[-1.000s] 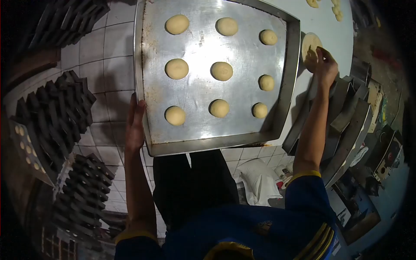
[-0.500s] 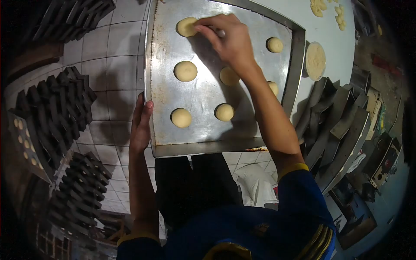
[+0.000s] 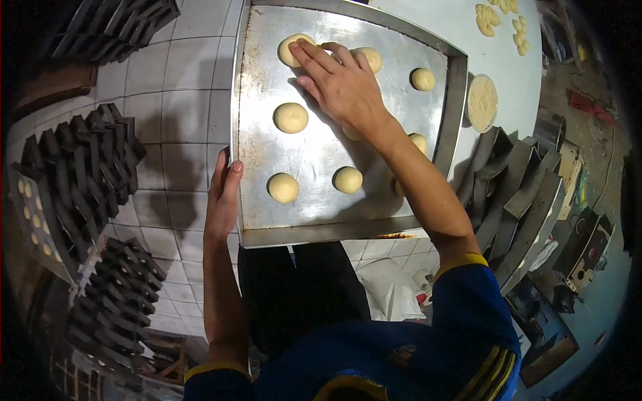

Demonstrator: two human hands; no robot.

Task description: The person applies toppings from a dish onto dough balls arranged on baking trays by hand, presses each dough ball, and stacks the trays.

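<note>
A metal baking tray [image 3: 311,150] with raised sides holds several round dough balls, one of them at the middle left [image 3: 291,117]. My left hand [image 3: 224,194] grips the tray's left wall near the front corner, thumb over the rim. Above the tray, my right hand [image 3: 344,87] is palm down with fingers stretched and apart. Its fingertips rest on the far-left dough ball [image 3: 289,55], partly covering it. Another dough ball [image 3: 369,59] shows just beyond that hand, and the hand and forearm partly hide others.
Right of the tray, a white table [image 3: 518,73] bears a round dish of pale crumbs [image 3: 483,103] and shaped dough pieces [image 3: 487,20]. Stacked dark trays [image 3: 515,187] stand at the right, more stacks [image 3: 87,167] at the left on the tiled floor. A white sack [image 3: 388,287] lies below.
My right hand has gone from a pinch at the far-left dough ball's edge to spread fingers laid on top of it. The tray has shifted slightly right and down in view.
</note>
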